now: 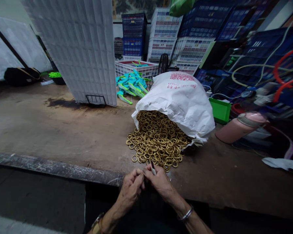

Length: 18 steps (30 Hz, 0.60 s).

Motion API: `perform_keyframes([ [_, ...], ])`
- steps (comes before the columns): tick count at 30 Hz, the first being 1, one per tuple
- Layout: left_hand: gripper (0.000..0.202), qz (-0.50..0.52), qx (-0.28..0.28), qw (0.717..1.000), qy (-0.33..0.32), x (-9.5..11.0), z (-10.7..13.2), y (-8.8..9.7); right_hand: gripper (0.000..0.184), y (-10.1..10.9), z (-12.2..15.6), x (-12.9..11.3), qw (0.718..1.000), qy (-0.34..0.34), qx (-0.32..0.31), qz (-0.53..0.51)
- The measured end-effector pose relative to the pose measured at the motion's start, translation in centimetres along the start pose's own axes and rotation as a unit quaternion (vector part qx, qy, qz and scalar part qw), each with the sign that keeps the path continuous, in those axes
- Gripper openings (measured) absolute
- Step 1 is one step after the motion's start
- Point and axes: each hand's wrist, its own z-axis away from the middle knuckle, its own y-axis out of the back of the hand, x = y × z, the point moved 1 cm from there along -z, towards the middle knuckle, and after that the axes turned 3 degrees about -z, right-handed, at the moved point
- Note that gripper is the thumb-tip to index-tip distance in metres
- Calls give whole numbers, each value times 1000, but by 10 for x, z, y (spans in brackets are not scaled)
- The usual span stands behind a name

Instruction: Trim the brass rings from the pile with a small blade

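Note:
My left hand [131, 188] is closed in a pinch at the table's front edge; whatever its fingers hold is too small to make out. Close beside it, fingertips almost meeting, my right hand [161, 184] is closed around a slim knife-like tool [153, 169], its dark tip pointing up and away from me. Just beyond both hands lies a heap of brass-coloured rings [158, 146]. The rings spill from the mouth of a white woven sack [178, 100] lying on its side with red print on it.
A tall white ribbed panel [88, 48] stands on the wooden table [51, 130] at left. Turquoise and lime plastic pieces [133, 84] lie behind the sack. Stacked crates [164, 29] line the back. A pink bottle [239, 126] and a green tray [219, 110] sit right.

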Motion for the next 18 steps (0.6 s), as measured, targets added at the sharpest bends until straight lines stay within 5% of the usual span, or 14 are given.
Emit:
perform_keyframes([
  [8, 27, 80, -22, 996, 24, -2, 3, 1, 28, 0, -2, 2, 1000, -1, -23, 7],
  [12, 27, 105, -8, 994, 17, -3, 3, 3, 23, 2, 0, 6, 988, 56, 14, 146],
  [18, 34, 73, 19, 997, 5, -3, 1, 5, 23, -2, 10, 7, 933, 131, -34, 334],
])
